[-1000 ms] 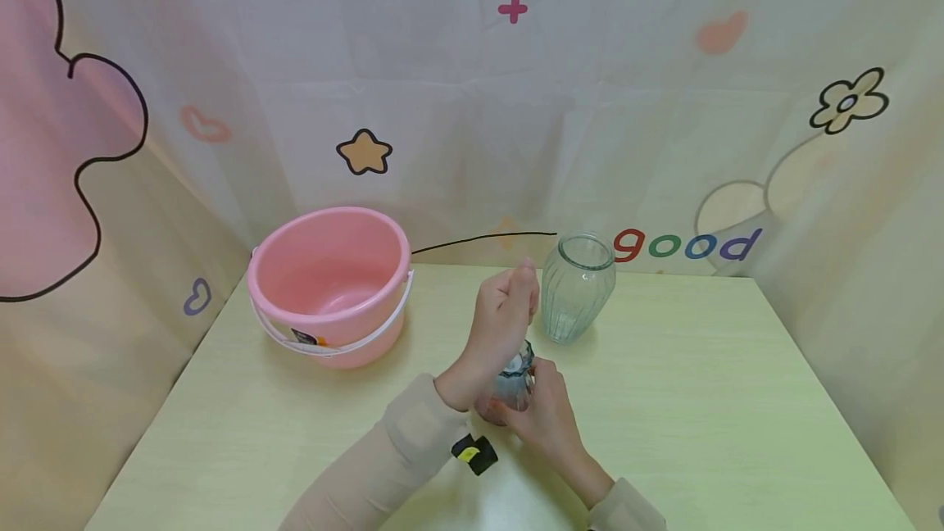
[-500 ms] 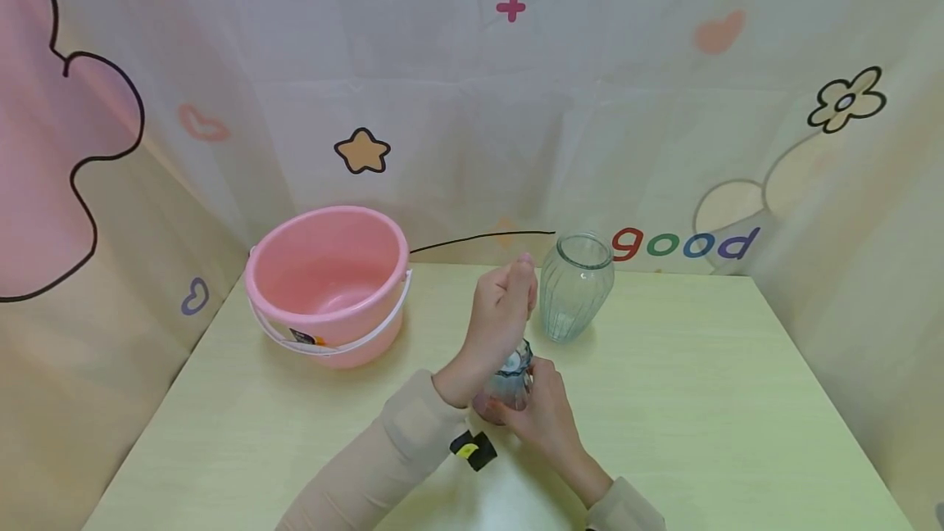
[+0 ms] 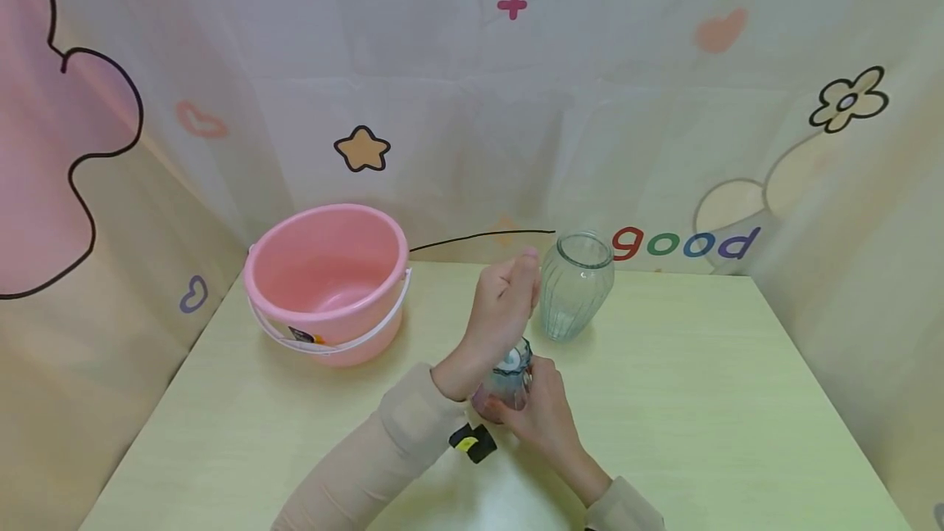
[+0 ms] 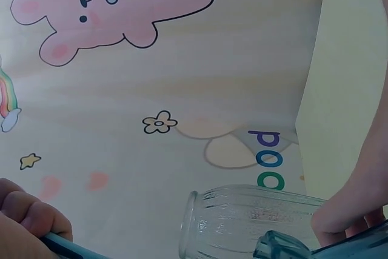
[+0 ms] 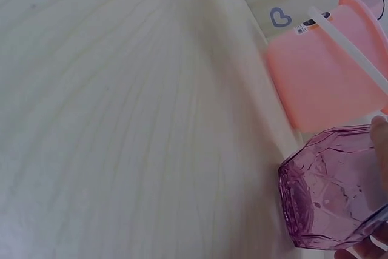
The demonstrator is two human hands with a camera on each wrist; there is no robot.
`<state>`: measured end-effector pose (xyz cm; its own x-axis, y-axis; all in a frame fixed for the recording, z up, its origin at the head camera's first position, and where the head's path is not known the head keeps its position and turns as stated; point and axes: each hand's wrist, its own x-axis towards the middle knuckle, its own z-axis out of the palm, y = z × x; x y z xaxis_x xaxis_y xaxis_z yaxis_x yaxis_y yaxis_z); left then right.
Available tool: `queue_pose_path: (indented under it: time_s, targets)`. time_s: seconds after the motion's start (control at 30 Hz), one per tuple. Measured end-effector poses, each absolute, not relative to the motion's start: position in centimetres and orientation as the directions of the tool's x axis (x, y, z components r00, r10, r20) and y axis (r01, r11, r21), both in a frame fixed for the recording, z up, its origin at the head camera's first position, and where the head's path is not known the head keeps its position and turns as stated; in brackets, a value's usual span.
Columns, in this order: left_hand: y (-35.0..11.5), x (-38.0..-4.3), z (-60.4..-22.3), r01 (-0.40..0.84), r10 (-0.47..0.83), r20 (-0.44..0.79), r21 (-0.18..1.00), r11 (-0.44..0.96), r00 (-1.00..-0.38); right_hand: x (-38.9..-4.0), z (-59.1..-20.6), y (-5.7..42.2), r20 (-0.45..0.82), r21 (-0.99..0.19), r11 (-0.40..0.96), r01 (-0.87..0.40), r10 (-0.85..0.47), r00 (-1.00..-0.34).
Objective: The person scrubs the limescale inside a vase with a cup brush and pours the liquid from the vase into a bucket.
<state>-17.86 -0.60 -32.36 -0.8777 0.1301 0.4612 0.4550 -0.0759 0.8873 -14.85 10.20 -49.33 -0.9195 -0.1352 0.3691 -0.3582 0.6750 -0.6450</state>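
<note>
My left hand [image 3: 503, 301] is raised over a small glass vase [image 3: 509, 392], fingers curled round a thin teal handle [image 4: 68, 247] that shows in the left wrist view. The handle's far end is hidden. A whitish shape shows inside the vase's wavy mouth. My right hand [image 3: 547, 406] grips the vase from its right side, thumb across the front. The vase fades from blue at the top to purple at its faceted base, as the right wrist view shows. Just behind stands a larger clear ribbed glass vase [image 3: 577, 293], upright.
A pink bucket [image 3: 339, 334] with a white handle stands at the back left of the pale table [image 3: 686, 383]. A printed curtain [image 3: 457, 105] hangs behind and along both sides. A small black and yellow item [image 3: 473, 443] shows by the left cuff.
My left hand has risen slightly, its forearm with it. My right hand keeps its hold on the small vase, and the bucket and larger vase stand as before.
</note>
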Motion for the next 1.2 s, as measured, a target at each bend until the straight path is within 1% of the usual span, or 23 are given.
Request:
queue_pose_path:
  time_s: [0.23, 0.57, 0.7, 0.9, 1.1, 1.2]
  targets:
    - [-0.7, -17.9, -31.8, 0.423, 0.149, 0.429, 0.903, -0.073, -0.891, -14.9, -49.1, 10.2, 0.323, -0.665, 0.669, -0.333, -0.144, -0.935]
    - [-0.8, -17.9, -31.1, 0.435, 0.178, 0.441, 0.898, -0.071, -0.880, -14.9, -49.1, 10.2, 0.335, -0.634, 0.691, -0.347, -0.159, -0.929]
    - [-0.9, -18.0, -31.0, 0.426, 0.190, 0.432, 0.902, -0.073, -0.881, -14.9, -49.4, 10.2, 0.361, -0.621, 0.693, -0.366, -0.162, -0.919]
    - [-1.0, -17.6, -29.9, 0.425, 0.217, 0.429, 0.903, -0.070, -0.877, -15.1, -49.7, 10.3, 0.446, -0.589, 0.678, -0.441, -0.183, -0.876]
    - [-1.3, -16.2, -27.5, 0.421, 0.203, 0.425, 0.905, -0.066, -0.882, -15.0, -49.7, 10.3, 0.438, -0.587, 0.685, -0.431, -0.179, -0.881]
    - [-1.3, -16.4, -27.8, 0.419, 0.203, 0.424, 0.905, -0.070, -0.883, -15.0, -49.7, 10.3, 0.428, -0.588, 0.690, -0.422, -0.177, -0.886]
